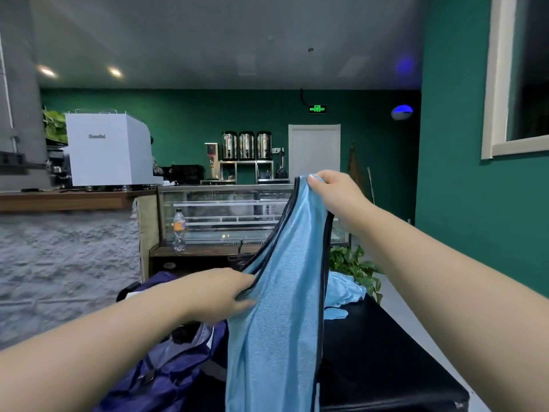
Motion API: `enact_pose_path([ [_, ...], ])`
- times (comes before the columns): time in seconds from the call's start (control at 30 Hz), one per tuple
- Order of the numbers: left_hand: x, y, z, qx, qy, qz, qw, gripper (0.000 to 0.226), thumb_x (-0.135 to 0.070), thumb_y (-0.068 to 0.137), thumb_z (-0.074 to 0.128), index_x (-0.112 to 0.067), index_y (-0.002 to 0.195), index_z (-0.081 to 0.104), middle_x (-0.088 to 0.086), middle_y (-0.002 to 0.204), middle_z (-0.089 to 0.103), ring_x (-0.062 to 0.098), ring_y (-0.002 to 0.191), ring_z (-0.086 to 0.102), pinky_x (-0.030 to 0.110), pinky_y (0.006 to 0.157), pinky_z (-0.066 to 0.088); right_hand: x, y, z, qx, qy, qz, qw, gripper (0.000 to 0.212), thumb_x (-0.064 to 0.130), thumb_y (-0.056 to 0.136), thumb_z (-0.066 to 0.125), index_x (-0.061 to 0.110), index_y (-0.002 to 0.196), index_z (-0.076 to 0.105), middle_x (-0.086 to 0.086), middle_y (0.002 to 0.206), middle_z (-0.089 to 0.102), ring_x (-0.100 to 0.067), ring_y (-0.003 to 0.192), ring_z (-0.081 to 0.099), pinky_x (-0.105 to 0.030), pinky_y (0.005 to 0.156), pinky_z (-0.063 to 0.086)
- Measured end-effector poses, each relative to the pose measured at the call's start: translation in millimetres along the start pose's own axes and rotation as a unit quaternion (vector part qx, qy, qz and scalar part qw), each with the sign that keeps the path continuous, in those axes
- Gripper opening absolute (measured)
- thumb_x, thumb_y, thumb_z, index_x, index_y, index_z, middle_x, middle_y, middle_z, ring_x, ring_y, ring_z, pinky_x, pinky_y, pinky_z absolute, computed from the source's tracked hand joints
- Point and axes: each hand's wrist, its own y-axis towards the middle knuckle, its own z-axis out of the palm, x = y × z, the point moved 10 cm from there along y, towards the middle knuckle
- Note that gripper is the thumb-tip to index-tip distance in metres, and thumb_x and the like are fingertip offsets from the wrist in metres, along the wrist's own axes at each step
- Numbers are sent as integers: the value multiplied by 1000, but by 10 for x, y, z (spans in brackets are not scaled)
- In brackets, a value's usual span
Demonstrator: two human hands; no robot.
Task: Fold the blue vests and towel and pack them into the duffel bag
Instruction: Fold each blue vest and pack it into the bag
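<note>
Room with green walls [463, 144], a counter [71, 200] and glass case [225, 212] behind. Right hand [335, 188] pinches the vest [282, 322] strap aloft; left hand [225, 292] grips its dark-edged armhole. Vest hangs over a black table [386, 352], beside the bag [166, 373].

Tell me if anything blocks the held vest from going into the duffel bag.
Nothing visible does. The vest hangs from the right hand and left hand, right beside the duffel bag, whose open top lies just left of it.

Shiny ribbed cloth vest [276, 337], rough stone wall [65, 263]
</note>
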Motion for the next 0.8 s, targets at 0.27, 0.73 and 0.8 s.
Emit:
enact_pose_path([
  [0.27, 82, -84, -475, -129, 84, 65, 986, 34, -61, 95, 27, -32, 79, 34, -14, 77, 42, 5, 72, 43, 25, 64, 31, -61, 36, -222, 21, -91, -53, 994, 21, 24, 102, 43, 17, 91, 59, 0, 84, 57, -14, 73, 47, -24, 58, 36],
  [0.73, -26, -126, -515, -233, -55, 180, 954, 67, -72, 87, 23, -19, 86, 64, -13, 77, 49, 2, 78, 49, 12, 70, 37, -192, 148, -193, 57, -283, -22, 957, 25, 8, 102, 31, -4, 112, 51, -1, 70, 34, -11, 58, 29, -21, 51, 26],
  [0.8, -20, -171, -608, -267, -97, 175, 943, 61, -69, 87, 32, -20, 89, 68, -14, 76, 53, 1, 78, 52, 10, 68, 37, -151, 181, -246, 37, -252, -31, 966, 33, 11, 101, 29, -9, 119, 49, -2, 71, 34, -13, 59, 30, -26, 54, 27],
])
